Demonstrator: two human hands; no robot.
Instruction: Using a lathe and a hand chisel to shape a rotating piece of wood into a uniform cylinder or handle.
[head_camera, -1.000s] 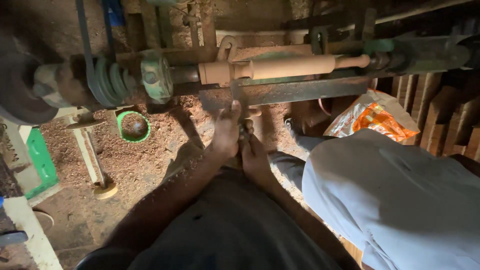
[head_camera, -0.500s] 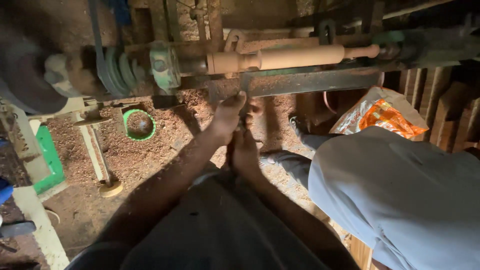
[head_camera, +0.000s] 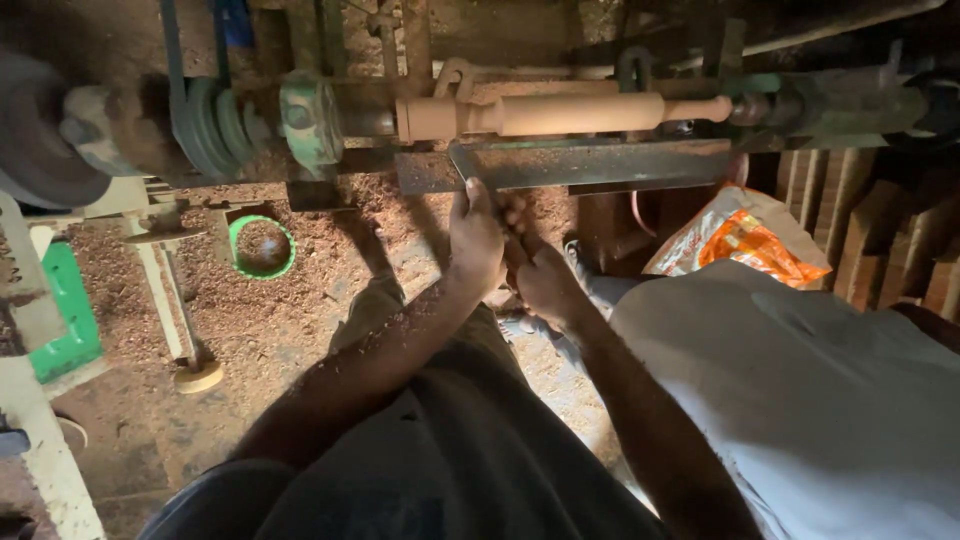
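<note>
A pale wooden spindle (head_camera: 565, 113) lies level in a lathe, held between the green headstock (head_camera: 310, 120) on the left and the tailstock (head_camera: 830, 100) on the right. Just below it runs a flat metal tool rest (head_camera: 600, 165), dusted with shavings. The left hand (head_camera: 477, 240) reaches up to the rest's lower edge — its fingers (head_camera: 478, 195) curl tight around the handle end of a thin turning tool (head_camera: 462, 165), whose tip angles up toward the spindle's thick left end. The right hand (head_camera: 545, 280) sits just beside and below the left, touching it; its fingers are pressed together, though what they grip is hidden. Sawdust covers the floor (head_camera: 250, 320), where a green ring (head_camera: 262, 246) lies. An orange bag (head_camera: 745, 240) rests at right, beside a white cloth (head_camera: 830, 400).
</note>
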